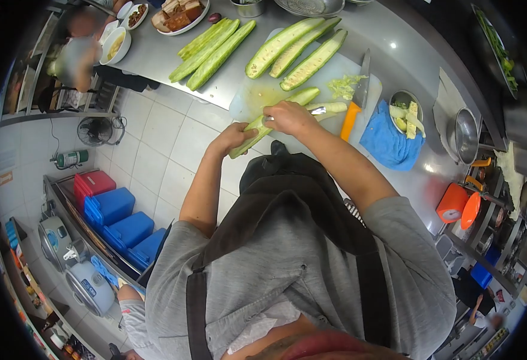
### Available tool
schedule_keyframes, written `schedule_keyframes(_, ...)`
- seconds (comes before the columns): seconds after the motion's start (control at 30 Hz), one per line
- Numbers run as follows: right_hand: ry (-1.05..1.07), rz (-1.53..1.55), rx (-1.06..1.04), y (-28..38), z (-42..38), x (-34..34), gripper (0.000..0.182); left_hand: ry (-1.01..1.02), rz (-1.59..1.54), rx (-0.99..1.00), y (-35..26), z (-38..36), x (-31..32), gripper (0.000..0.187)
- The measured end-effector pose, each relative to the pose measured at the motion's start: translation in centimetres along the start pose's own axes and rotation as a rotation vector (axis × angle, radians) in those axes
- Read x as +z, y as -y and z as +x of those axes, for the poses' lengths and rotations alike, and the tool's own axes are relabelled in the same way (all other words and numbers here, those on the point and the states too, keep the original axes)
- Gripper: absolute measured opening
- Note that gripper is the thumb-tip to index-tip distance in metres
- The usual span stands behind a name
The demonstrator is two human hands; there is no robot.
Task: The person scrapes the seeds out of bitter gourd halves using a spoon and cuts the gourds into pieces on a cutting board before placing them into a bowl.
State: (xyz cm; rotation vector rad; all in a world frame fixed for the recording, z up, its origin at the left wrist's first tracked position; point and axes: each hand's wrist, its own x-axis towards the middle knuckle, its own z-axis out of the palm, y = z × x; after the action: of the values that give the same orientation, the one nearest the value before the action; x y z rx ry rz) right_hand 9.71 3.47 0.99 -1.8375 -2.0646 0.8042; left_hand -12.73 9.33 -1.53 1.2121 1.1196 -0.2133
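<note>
My left hand [232, 137] is closed round the near end of a halved cucumber [302, 96], which slants over the front edge of the white cutting board [239, 108]. Shut over the cucumber's middle, my right hand [290, 117] grips a shiny metal utensil [318, 110] that looks like a spoon; its working end is mostly hidden. A pale strip of cucumber core [334, 107] lies just right of that hand. Several seeded cucumber halves [314, 60] rest at the board's far side. Further left lie green cucumber halves [221, 55] on the steel counter.
An orange-handled knife [351, 120] lies on the board beside green shreds [345, 87]. To the right, a metal bowl [400, 96] of cucumber scraps stands by a blue cloth [389, 141]. A plate of meat [178, 15] is at the back. Another person [80, 54] is at far left.
</note>
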Motion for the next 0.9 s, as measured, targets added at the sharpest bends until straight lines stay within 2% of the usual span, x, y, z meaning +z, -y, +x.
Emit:
schedule_keyframes(0.03,0.067,-0.059,-0.029,0.2,0.5,0.2,0.025,-0.011,0.01,0.023,0.2,-0.1,-0.1,0.039)
schedule_keyframes(0.1,0.003,-0.094,0.022,-4.5,1.3,0.8,0.025,-0.026,0.011,0.046,0.5,-0.1,-0.3,0.039)
schedule_keyframes(0.17,0.067,-0.07,0.128,-7.3,0.0,-4.8,0.021,-0.026,0.071,0.078,0.5,-0.1,-0.6,0.04)
schedule_keyframes(0.3,0.06,-0.214,0.239,-6.1,0.0,-7.7,0.022,-0.048,0.1,0.101,-0.5,-0.3,-0.4,0.039)
schedule_keyframes(0.4,0.079,-0.122,0.122,-4.4,0.1,-4.3,0.023,-0.04,0.146,0.12,-0.3,-0.6,-0.5,0.039)
schedule_keyframes(0.47,0.038,-0.069,0.2,-6.0,0.0,-4.1,0.024,-0.032,0.168,0.132,-0.7,-0.9,-1.0,0.042)
schedule_keyframes(0.53,0.029,0.032,0.264,-9.2,-1.2,-6.9,0.024,-0.025,0.194,0.138,-0.7,-1.2,-1.4,0.042)
schedule_keyframes(0.63,-0.073,-0.157,0.366,-11.6,-2.7,-9.4,0.026,-0.063,0.209,0.213,-0.7,-2.2,-2.8,0.039)
schedule_keyframes(0.73,-0.147,-0.009,0.273,-10.7,-5.2,-8.8,0.036,-0.169,0.192,0.233,-0.6,-6.1,-6.4,0.035)
schedule_keyframes(0.8,-0.282,0.096,0.367,-10.3,-6.8,-8.5,0.043,-0.241,0.189,0.214,-0.7,-8.3,-9.6,0.033)
schedule_keyframes(0.83,-0.293,0.098,0.353,-10.4,-7.5,-8.4,0.043,-0.275,0.139,0.194,-0.8,-9.0,-11.2,0.032)
schedule_keyframes(0.9,-0.357,0.19,0.487,-10.9,-9.2,-7.7,0.046,-0.312,0.086,0.183,-1.5,-9.9,-13.4,0.031)
